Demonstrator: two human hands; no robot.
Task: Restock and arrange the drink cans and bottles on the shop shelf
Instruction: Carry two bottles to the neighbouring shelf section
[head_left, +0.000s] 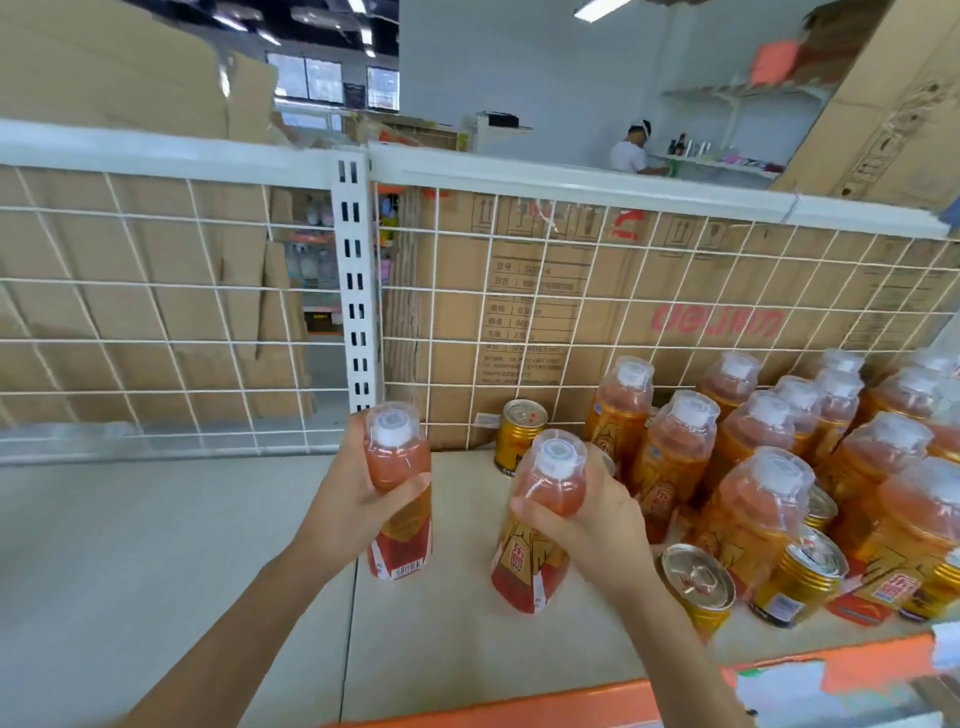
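My left hand (348, 499) grips an orange drink bottle (397, 540) with a white cap, held upright just above the white shelf (171, 545). My right hand (592, 514) grips a second orange bottle (535, 561) by its upper part, tilted a little to the left, close to the shelf surface. To the right stand several more orange bottles (675, 457) in a cluster. Gold cans are mixed in with them: one (519, 434) stands at the back by the wire grid, two (698, 584) (800, 577) are near the front edge.
A white wire grid (571, 322) with a slotted upright post (356, 291) backs the shelf, with cardboard boxes (649, 312) behind it. An orange strip (519, 706) runs along the shelf's front edge. A person in white (631, 150) stands far off at a counter.
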